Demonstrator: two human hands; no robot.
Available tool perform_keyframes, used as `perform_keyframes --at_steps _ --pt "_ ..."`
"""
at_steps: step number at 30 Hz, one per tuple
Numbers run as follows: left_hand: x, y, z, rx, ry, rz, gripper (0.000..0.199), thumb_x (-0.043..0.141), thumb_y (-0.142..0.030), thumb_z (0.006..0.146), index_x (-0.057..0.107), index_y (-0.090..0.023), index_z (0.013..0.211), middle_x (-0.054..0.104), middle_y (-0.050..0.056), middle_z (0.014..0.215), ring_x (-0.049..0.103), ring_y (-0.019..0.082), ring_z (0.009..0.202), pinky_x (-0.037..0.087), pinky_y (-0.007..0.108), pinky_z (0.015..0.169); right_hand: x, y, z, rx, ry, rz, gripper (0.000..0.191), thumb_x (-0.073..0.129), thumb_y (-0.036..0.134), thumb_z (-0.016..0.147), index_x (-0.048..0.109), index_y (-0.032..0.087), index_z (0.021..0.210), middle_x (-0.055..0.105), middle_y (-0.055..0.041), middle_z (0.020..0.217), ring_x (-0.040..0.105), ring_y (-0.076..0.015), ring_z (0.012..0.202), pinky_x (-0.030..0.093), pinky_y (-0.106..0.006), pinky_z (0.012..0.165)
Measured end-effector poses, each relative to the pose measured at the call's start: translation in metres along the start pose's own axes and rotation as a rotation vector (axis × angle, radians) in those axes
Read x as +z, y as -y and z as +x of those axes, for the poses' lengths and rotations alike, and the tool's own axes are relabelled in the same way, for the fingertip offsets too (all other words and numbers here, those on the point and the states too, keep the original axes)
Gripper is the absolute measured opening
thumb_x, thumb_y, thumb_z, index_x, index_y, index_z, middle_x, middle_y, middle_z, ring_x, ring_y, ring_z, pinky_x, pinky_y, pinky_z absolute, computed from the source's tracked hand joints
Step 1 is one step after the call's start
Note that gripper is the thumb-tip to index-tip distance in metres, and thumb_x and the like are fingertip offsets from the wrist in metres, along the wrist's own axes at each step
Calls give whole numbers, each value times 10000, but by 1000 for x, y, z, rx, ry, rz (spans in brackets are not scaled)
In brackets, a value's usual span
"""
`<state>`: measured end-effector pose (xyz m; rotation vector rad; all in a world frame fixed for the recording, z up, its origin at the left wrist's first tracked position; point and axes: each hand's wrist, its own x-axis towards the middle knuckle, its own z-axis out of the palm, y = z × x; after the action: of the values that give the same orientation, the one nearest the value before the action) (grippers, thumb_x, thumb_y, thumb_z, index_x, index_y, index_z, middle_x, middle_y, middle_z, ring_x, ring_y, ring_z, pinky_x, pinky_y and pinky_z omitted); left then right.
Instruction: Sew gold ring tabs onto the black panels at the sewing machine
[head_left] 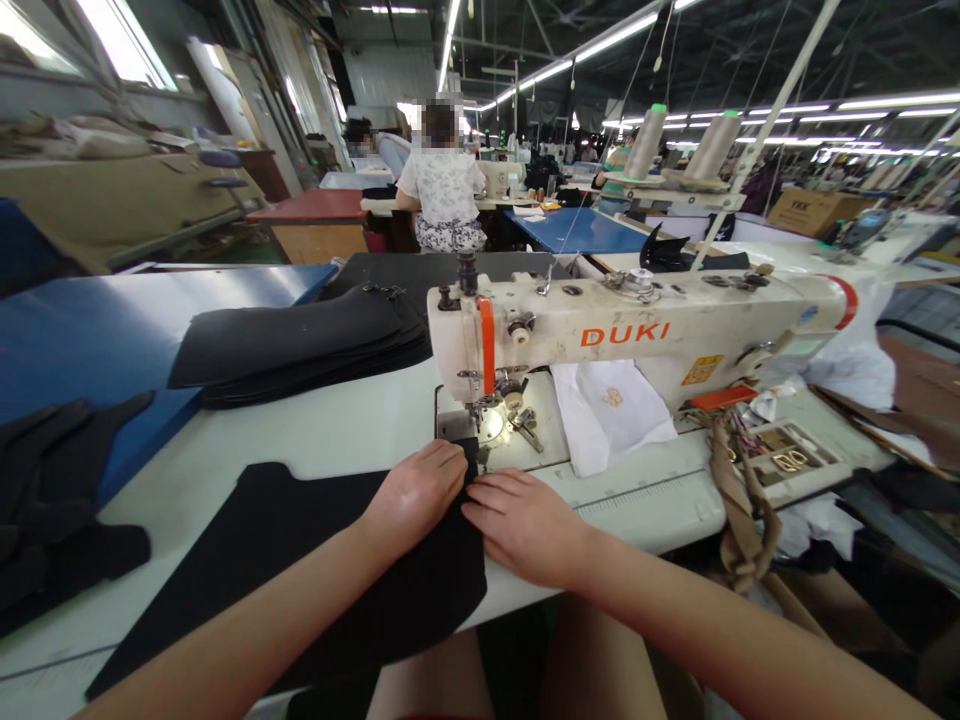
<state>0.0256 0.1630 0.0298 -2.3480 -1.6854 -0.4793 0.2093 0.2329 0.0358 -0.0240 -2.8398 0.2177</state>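
Observation:
A large black fabric piece (300,540) lies on the pale sewing table, its narrow end just in front of the needle area of the white sewing machine (555,325). My left hand (420,490) presses on that end with fingers curled together, gripping the fabric. Right beside it, my right hand (525,525) rests along the fabric's right edge, palm down, fingers stretched towards the left hand. The machine's lamp lights the round needle plate (490,427) beyond my fingertips. Whether the presser foot touches the fabric is too small to tell.
Stacked black pieces (300,340) lie behind on the left, with more black pieces (67,500) at the far left. A white cloth (615,410) sits under the machine arm. Right of it are a tan strap (739,510) and a parts tray (795,455). A person (442,190) works farther back.

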Motion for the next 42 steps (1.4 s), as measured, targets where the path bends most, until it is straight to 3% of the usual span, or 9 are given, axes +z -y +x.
perform_keyframes --at_steps 9,28,36,42 --pt "2 1 0 24 -16 14 245 388 -131 929 565 -173 764 595 45 794 562 187 802 495 341 779 18 -9 6 31 -77 8 194 478 161 901 615 127 1034 665 -86 1093 565 -208 1049 413 -329 957" --pt "2 -1 2 29 19 22 290 362 -145 948 569 -153 745 589 53 780 551 193 801 497 347 779 14 -7 6 51 -99 52 197 492 143 870 618 130 1020 659 -92 1077 550 -214 1037 408 -340 966" --pt "-2 -5 2 -87 32 -56 273 341 -158 956 550 -159 782 571 48 796 537 184 793 506 336 761 5 -13 11 122 -50 51 201 532 199 851 606 128 1024 613 -123 1055 516 -237 1033 417 -392 943" --pt "0 -6 -2 -76 10 -71 240 359 -151 954 568 -145 835 599 64 852 558 195 841 520 355 792 6 -14 13 113 -35 32 217 538 195 851 607 106 1037 612 -126 1074 510 -236 1051 402 -381 966"
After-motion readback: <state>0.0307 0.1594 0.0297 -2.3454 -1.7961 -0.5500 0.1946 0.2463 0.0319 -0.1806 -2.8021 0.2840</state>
